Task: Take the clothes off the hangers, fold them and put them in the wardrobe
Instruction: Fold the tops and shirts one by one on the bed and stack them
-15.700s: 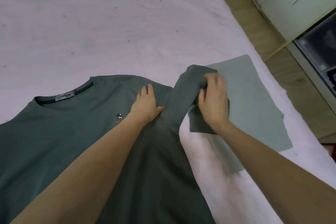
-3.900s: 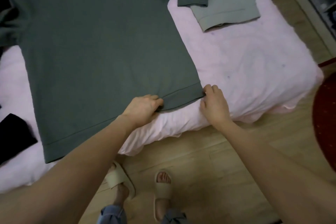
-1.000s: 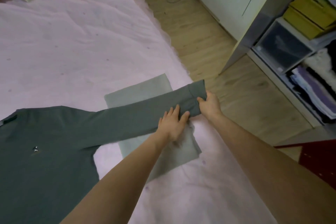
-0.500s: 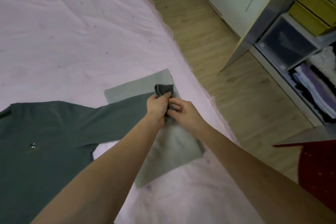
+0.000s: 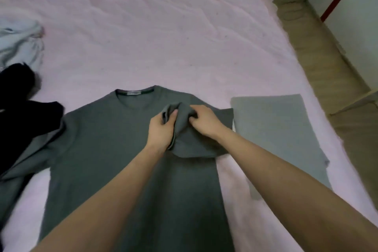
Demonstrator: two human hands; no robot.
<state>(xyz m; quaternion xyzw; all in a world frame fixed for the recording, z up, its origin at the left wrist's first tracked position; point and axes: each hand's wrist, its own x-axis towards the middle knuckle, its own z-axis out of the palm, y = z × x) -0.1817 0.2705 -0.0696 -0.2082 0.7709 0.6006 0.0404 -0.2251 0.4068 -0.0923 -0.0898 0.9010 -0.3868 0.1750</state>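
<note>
The dark green sweater (image 5: 98,149) lies flat on the pink bed (image 5: 163,43), its near hem cut off by the frame and its neck label (image 5: 134,93) too blurred to read. The left hand (image 5: 161,129) and right hand (image 5: 204,121) each have a grip clenched on the bunched right sleeve (image 5: 184,129) over the chest. A folded grey garment (image 5: 276,129) lies just right of the sweater, and black clothes (image 5: 18,108) cover its left sleeve.
</note>
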